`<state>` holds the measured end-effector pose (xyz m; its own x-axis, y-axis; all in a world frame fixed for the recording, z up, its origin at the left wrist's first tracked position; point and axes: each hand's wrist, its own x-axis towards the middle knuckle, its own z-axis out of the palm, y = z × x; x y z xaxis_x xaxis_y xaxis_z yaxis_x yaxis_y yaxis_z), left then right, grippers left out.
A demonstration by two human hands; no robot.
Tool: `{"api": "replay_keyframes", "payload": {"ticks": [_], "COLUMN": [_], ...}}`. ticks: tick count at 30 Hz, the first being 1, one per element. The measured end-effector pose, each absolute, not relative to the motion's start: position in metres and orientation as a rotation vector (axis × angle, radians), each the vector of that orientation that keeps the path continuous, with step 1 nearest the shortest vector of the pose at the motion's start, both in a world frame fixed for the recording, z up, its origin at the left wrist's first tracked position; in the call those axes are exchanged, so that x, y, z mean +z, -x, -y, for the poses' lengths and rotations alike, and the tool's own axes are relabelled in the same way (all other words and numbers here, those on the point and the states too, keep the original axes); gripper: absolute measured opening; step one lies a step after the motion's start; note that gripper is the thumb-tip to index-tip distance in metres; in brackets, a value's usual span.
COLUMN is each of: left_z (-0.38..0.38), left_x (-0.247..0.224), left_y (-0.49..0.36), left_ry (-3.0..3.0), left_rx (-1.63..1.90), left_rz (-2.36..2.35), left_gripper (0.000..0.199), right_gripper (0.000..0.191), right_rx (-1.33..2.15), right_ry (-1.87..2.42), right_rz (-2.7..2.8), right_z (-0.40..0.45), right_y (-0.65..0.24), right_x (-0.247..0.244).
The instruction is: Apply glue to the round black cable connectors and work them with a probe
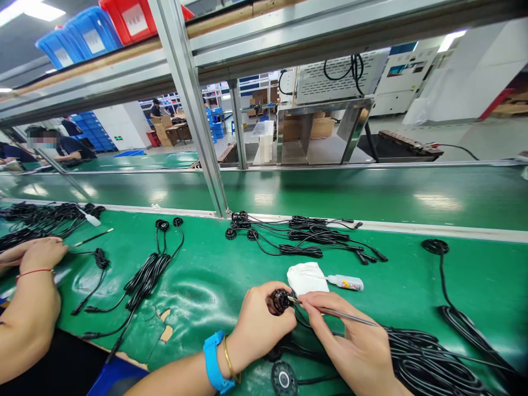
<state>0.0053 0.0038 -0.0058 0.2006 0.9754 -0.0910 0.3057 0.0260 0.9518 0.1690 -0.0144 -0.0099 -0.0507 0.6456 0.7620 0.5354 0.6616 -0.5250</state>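
Observation:
My left hand, with a blue wrist strap, is closed round a small black round cable head. In my right hand is a pair of metal tweezers, pinched between thumb and fingers. Their tip touches or nearly touches the face of the head; which, I cannot tell. Just behind my hands lie a white cloth and a small dropper bottle with a thin nozzle. Below them is a black disc with a pale centre, and coiled black cables lie at my right.
Bundled cables with round heads lie at the back, the left and the right. A co-worker's arm rests at far left. A metal post rises at the mat's back edge before the green belt.

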Motion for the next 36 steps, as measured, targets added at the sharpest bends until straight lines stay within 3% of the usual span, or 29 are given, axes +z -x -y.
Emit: {"api": "replay_keyframes", "payload": {"ticks": [24, 31, 36], "left_z": [-0.005, -0.006, -0.003], "left_x": [-0.004, -0.003, -0.001], "left_y": [-0.002, -0.005, -0.006], "left_ry": [-1.598, -1.488, -1.513], "left_rx": [0.794, 0.76, 0.787], "left_rz": [-1.193, -1.246, -1.247], "left_gripper": [0.016, 0.035, 0.035], "right_gripper": [0.026, 0.009, 0.005], "right_rx": [0.229, 0.485, 0.48], "right_ry": [0.79, 1.008, 0.971], "right_rz": [1.965, 1.504, 1.438], "right_z": [0.01, 0.009, 0.014], "right_y": [-0.163, -0.184, -0.181], "right_x": [-0.016, 0.001, 0.001]}}
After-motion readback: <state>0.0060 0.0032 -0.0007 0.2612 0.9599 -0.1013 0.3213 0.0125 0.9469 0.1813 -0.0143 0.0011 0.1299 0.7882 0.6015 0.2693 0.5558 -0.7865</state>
